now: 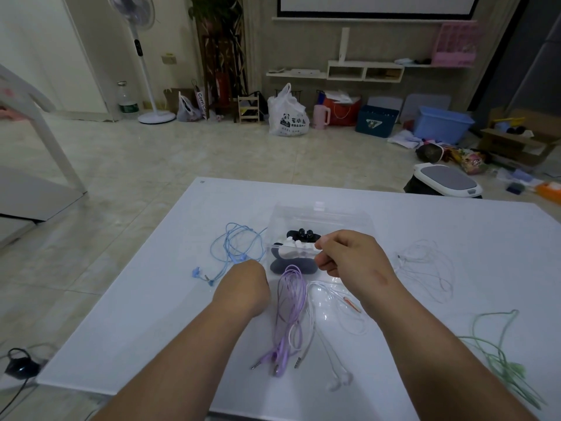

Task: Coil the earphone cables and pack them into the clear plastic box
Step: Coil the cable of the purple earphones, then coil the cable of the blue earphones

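Note:
The clear plastic box point(321, 215) stands open in the middle of the white table point(455, 226), with black and white earphones point(296, 249) inside. A purple cable point(290, 299) and a white cable point(331, 294) trail from its front edge toward me. My right hand point(352, 262) hovers over the box's front right, thumb and forefinger pinching the white earphones in it. My left hand point(247, 282) is curled beside the box's front left corner, with its fingers hidden.
A loose blue cable point(233, 247) lies left of the box. Another white cable point(425, 268) lies to the right, and a green cable point(498, 354) lies near the right front edge. Beyond the table the floor holds bags, bins and a fan.

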The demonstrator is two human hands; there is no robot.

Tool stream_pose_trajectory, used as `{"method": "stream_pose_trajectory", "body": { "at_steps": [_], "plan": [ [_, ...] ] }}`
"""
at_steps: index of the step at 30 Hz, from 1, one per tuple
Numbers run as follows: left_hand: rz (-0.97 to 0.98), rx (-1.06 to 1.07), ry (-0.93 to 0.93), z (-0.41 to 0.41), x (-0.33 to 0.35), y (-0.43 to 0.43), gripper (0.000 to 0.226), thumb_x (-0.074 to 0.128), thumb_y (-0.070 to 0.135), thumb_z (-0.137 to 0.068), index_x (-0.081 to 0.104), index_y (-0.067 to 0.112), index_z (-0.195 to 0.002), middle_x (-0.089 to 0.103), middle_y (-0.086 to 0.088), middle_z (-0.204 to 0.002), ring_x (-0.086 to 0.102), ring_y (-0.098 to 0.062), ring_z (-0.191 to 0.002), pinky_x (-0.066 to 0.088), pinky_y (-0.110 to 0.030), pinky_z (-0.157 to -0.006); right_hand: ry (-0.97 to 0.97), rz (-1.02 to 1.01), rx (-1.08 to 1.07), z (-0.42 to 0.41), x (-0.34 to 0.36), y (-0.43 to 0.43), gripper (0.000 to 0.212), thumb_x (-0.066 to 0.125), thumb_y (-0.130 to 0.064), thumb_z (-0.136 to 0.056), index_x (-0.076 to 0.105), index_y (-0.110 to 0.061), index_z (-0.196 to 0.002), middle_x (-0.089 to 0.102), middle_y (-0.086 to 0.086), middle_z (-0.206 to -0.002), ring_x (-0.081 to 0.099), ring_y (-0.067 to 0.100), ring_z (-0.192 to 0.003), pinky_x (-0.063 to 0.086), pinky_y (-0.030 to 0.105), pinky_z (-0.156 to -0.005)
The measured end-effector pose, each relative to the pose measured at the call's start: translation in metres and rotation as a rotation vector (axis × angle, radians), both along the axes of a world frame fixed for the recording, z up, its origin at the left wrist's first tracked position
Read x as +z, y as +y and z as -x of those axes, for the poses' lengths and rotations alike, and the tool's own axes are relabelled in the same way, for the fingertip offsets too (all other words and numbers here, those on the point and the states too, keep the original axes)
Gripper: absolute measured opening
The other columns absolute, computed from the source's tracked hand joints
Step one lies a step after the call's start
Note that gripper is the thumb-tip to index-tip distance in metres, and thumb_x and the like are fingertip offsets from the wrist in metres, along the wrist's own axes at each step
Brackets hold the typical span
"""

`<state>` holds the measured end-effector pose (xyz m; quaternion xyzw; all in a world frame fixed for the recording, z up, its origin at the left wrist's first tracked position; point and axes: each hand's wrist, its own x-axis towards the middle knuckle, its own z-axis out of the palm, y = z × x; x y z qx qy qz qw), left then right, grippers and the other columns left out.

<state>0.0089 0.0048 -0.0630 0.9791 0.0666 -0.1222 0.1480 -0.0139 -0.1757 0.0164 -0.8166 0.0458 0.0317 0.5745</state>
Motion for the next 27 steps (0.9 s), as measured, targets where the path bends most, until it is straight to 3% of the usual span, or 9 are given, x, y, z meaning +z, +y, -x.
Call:
{"method": "stream_pose_trajectory", "body": {
  "at_steps": [5,8,11,14,17,19,21,24,27],
  "plan": [
    [-0.041,0.053,-0.137,0.008,0.012,0.007,0.014,0.053,0.011,-0.084,0.063,0.016,-0.077,0.066,-0.004,-0.088,0.06,-0.021,-0.078,0.039,-0.025,-0.063,-0.011,0.013,0.01,-0.001,-0.004,0.007,0.019,0.057,-0.022,-0.092,0.071,-0.016,-0.08,0.072,-0.003,-0.069,0.068,0.016,-0.072,0.055,0.045,-0.083],
    [-0.03,0.052,-0.261,0.013,0.021,0.014,0.02,0.054,0.016,-0.09,0.065,0.032,-0.093,0.061,0.001,-0.099,0.057,-0.02,-0.095,0.034,-0.025,-0.07,-0.007,0.01,0.026,-0.002,-0.008,0.013,0.018,0.057,-0.021,-0.091,0.071,-0.016,-0.082,0.072,-0.001,-0.07,0.066,0.008,-0.064,0.055,0.042,-0.081],
    [-0.006,0.042,-0.3,0.014,0.019,0.024,0.027,0.054,0.026,-0.093,0.063,0.035,-0.117,0.052,-0.001,-0.124,0.042,-0.024,-0.12,0.036,-0.03,-0.087,0.003,-0.011,0.048,-0.003,-0.009,0.02,0.017,0.057,-0.019,-0.093,0.071,-0.013,-0.085,0.073,0.001,-0.073,0.066,0.008,-0.063,0.054,0.035,-0.077],
    [-0.057,0.014,-0.25,0.016,0.014,0.034,0.038,0.054,0.032,-0.092,0.053,0.043,-0.129,0.036,0.0,-0.145,0.028,-0.025,-0.136,0.03,-0.035,-0.105,0.008,-0.022,0.065,-0.005,-0.01,0.028,0.018,0.055,-0.018,-0.093,0.071,-0.014,-0.085,0.073,0.002,-0.076,0.066,0.01,-0.066,0.053,0.031,-0.073],
    [-0.074,0.012,-0.095,0.017,0.012,0.043,0.05,0.053,0.046,-0.091,0.039,0.05,-0.139,0.016,-0.004,-0.16,0.01,-0.028,-0.147,0.022,-0.041,-0.113,0.016,-0.037,0.091,-0.008,-0.01,0.039,0.02,0.053,-0.015,-0.095,0.071,-0.014,-0.086,0.073,0.001,-0.077,0.066,0.012,-0.068,0.053,0.027,-0.069],
    [-0.095,0.021,0.013,0.018,0.011,0.048,0.056,0.05,0.053,-0.091,0.03,0.049,-0.144,0.016,-0.005,-0.16,0.014,-0.029,-0.146,0.023,-0.043,-0.113,0.022,-0.055,0.102,-0.01,-0.011,0.045,0.021,0.051,-0.012,-0.095,0.07,-0.011,-0.086,0.073,0.003,-0.08,0.065,0.008,-0.063,0.052,0.028,-0.069],
    [-0.147,0.012,0.038,0.018,0.008,0.053,0.056,0.048,0.051,-0.093,0.03,0.045,-0.145,0.033,-0.002,-0.153,0.031,-0.027,-0.139,0.03,-0.04,-0.107,0.031,-0.062,0.111,-0.012,-0.013,0.05,0.02,0.051,-0.012,-0.095,0.07,-0.011,-0.089,0.072,0.003,-0.082,0.065,0.004,-0.059,0.053,0.031,-0.072],
    [-0.167,-0.013,-0.08,0.018,0.012,0.063,0.04,0.054,0.031,-0.092,0.054,0.033,-0.132,0.056,0.001,-0.134,0.051,-0.023,-0.122,0.039,-0.03,-0.095,0.051,-0.06,0.126,-0.015,-0.017,0.058,0.019,0.052,-0.016,-0.095,0.07,-0.014,-0.092,0.073,0.001,-0.082,0.068,0.01,-0.07,0.054,0.03,-0.075],
    [-0.158,-0.036,-0.038,0.016,0.021,0.07,0.038,0.051,0.009,-0.091,0.058,0.022,-0.126,0.058,-0.002,-0.128,0.056,-0.021,-0.115,0.04,-0.024,-0.089,0.057,-0.052,0.14,-0.018,-0.021,0.067,0.017,0.052,-0.016,-0.095,0.069,-0.014,-0.091,0.073,0.0,-0.082,0.069,0.015,-0.077,0.053,0.029,-0.075]
  ]
}}
